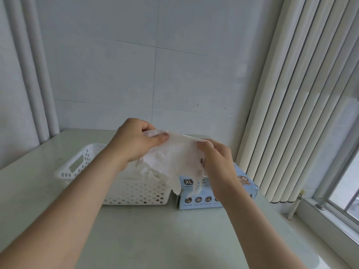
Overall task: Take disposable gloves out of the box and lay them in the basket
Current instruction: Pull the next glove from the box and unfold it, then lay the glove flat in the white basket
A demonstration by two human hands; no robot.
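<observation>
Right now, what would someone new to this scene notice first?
Two bare hands meet mid-frame: the left hand and the right hand pinch a translucent disposable glove stretched between them. Beneath it on the pale table, a white perforated basket stands left of a light blue glove box marked XL.

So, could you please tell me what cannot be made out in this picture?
Head view: inside of the basket, hidden behind the left hand and the gloves.
Head view: box opening, covered by the right hand and hanging gloves.
Head view: number of gloves held; they are translucent and bunched.
Head view: box print, too small.
</observation>
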